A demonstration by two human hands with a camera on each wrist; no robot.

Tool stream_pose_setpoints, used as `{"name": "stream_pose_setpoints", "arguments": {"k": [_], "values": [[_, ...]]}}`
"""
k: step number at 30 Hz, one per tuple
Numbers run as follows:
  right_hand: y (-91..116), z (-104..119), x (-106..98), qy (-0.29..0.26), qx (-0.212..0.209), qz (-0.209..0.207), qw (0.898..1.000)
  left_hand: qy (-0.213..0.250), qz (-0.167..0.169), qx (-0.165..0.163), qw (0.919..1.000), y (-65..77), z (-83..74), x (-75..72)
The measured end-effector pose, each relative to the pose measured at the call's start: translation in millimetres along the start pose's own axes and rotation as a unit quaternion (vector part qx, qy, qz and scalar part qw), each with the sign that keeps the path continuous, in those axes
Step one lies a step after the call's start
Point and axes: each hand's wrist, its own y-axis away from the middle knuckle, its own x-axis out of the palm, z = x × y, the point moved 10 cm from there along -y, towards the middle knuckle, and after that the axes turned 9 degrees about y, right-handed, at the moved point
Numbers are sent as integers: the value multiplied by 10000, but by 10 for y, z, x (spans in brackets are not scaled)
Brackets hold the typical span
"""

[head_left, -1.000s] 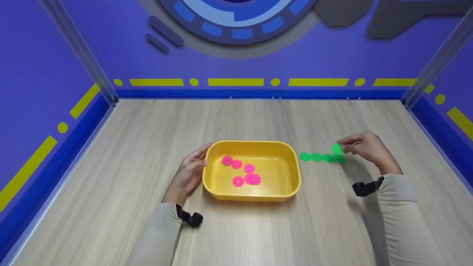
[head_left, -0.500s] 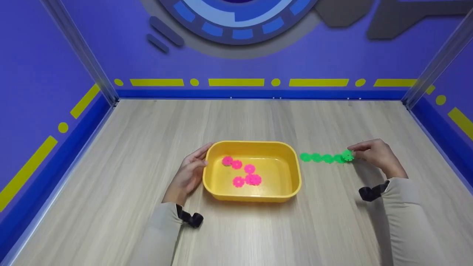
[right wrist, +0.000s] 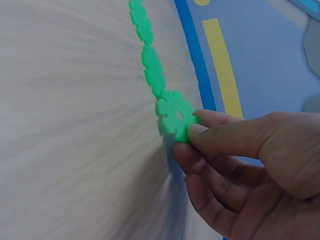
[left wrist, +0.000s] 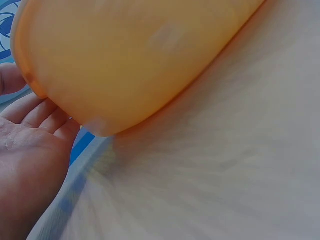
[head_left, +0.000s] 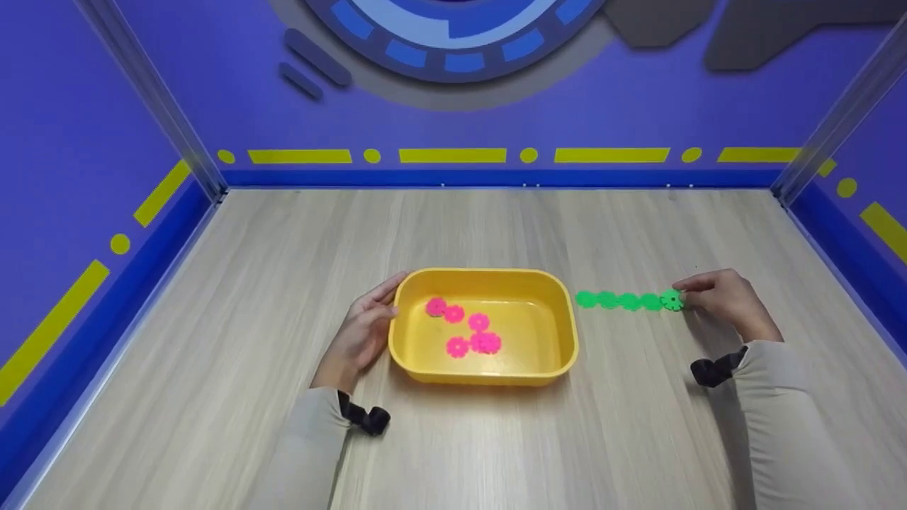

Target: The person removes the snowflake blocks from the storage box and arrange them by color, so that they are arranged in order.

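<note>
At the left side of a yellow plastic bin [head_left: 484, 377], my left hand [head_left: 363, 336] grips the rim, with the thumb on the rim and the fingers along the outer wall. Several pink snowflake discs [head_left: 478, 323] lie inside the bin. To its right, a row of green snowflake discs [head_left: 607, 300] lies on the table. My right hand [head_left: 723, 301] pinches a green snowflake disc [right wrist: 176, 114] between thumb and fingers. That disc is tilted up at the row's right end, its edge right at the neighbouring disc in the right wrist view.
The pale wood table [head_left: 319, 234] is bounded by a blue back wall [head_left: 453, 127] and side walls with yellow marks. Each wrist wears a black camera [head_left: 717, 370] on a strap.
My right hand has moved right and a little nearer with its green disc, from above the row to the row's right end. The left hand and the bin stay put.
</note>
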Motion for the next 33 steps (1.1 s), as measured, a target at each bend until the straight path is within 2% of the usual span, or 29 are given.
{"name": "stream_pose_setpoints", "arguments": {"k": [23,33], "values": [[16,-20,-9,-135,140,18,9998,-12,61,11,10000,2,-3,5],[46,155,-123,-84,188,-102,9997,-42,42,-25,10000,5,10,-10]]}}
